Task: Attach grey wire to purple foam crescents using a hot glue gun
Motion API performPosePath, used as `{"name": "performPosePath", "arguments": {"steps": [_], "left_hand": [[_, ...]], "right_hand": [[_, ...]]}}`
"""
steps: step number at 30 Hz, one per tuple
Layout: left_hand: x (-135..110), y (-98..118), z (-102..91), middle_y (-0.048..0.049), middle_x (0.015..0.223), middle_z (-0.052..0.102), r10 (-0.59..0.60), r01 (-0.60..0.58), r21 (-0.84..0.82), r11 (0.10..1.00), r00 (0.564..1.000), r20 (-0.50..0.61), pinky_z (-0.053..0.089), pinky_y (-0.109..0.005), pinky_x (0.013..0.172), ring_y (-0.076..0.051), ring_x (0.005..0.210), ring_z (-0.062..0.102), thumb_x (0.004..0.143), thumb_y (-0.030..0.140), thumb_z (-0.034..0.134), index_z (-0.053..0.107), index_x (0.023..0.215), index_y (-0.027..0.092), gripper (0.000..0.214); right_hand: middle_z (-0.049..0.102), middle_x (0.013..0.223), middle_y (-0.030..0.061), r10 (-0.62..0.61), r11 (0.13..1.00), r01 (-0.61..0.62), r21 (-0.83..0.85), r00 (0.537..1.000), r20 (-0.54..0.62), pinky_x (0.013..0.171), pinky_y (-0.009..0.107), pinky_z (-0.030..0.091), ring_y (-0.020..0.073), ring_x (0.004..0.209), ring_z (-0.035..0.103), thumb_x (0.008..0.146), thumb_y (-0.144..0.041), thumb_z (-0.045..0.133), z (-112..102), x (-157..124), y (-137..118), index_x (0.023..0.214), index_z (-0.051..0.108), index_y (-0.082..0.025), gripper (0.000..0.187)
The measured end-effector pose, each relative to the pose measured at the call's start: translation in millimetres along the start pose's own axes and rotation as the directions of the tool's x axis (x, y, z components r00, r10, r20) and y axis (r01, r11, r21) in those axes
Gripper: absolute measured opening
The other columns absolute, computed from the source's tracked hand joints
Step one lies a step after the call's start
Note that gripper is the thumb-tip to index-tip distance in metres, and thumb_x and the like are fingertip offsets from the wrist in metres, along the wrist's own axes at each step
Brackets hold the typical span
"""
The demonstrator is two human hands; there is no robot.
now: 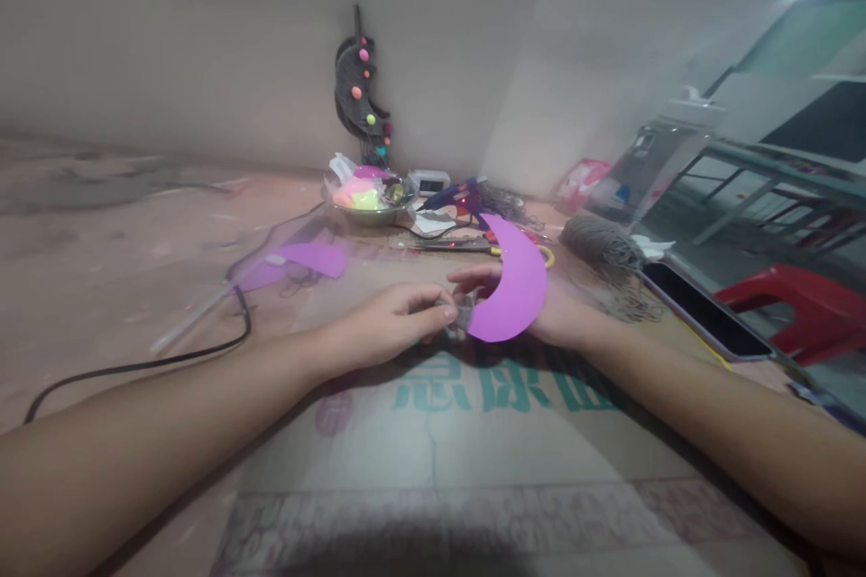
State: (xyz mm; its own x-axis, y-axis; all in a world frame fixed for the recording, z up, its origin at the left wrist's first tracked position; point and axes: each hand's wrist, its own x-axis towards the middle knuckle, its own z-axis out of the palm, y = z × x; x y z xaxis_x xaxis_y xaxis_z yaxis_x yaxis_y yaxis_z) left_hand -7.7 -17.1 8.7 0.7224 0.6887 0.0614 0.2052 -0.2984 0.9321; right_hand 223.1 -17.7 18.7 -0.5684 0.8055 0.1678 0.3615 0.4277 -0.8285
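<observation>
Printed sheet (379,460) | LH (389,322): yarn (465,316), RH (558,317): behind crescent (520,288) | bowl (369,218): pink/yel pcs (362,196)

Crescent (526,284) one even purple, no print; yarn at its lower tip (463,315) grey. Cutout at left (315,259) similar purple. Wall ornament (348,95) dark grey, dotted pink, orange and yellow-green, teal near bottom. Yarn ball (590,242) grey. Glue gun (446,195) blue, small red light. Cable (135,368) black. Phone (707,310) black screen, pale purple edge. Stool (798,311) red. Board (379,460) beige, teal lettering, pinkish round mark, greyish patterned band along near side
</observation>
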Motion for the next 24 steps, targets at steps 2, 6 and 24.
{"name": "performPosePath", "arguments": {"steps": [2, 6, 24], "left_hand": [[-0.1, -0.5, -0.2, 0.0022, 0.068, 0.046, -0.003, 0.003, 0.005, 1.000, 1.000, -0.001, 0.033, -0.025, 0.060, -0.012, 0.064, 0.043, 0.091, 0.039, 0.045, 0.049, 0.072, 0.017, 0.030], [0.2, -0.8, -0.4, 0.0023, 0.067, 0.048, -0.019, 0.019, 0.013, 1.000, 1.000, -0.001, 0.033, -0.024, 0.059, -0.011, 0.062, 0.043, 0.091, 0.041, 0.046, 0.052, 0.076, 0.016, 0.030], [2.4, -5.2, 1.5, 0.0015, 0.070, 0.055, 0.045, -0.032, 0.058, 0.998, 0.971, -0.236, 0.038, -0.024, 0.063, -0.013, 0.066, 0.050, 0.090, 0.038, 0.049, 0.057, 0.076, 0.016, 0.027]], "right_hand": [[0.071, 0.103, 0.0054, 0.022, 0.999, -0.023, -0.039, 0.999, -0.023, 0.085, 0.034, 0.051, 0.0183, 0.094, 0.066, 0.082, -0.027, 0.065, 0.4, 0.3, -0.8, 0.112, 0.066, -0.022, 0.031], [0.072, 0.086, 0.0043, 0.042, 0.993, -0.052, -0.106, 0.995, -0.094, 0.075, 0.030, 0.050, 0.0160, 0.078, 0.065, 0.081, -0.027, 0.064, -0.8, 3.7, -4.3, 0.084, 0.069, -0.017, 0.011], [0.067, 0.091, 0.0028, 0.051, 0.998, -0.056, 0.004, 0.875, -0.482, 0.079, 0.033, 0.048, 0.0189, 0.086, 0.061, 0.076, -0.019, 0.059, 9.1, 6.6, -0.7, 0.101, 0.062, -0.020, 0.025]]}}
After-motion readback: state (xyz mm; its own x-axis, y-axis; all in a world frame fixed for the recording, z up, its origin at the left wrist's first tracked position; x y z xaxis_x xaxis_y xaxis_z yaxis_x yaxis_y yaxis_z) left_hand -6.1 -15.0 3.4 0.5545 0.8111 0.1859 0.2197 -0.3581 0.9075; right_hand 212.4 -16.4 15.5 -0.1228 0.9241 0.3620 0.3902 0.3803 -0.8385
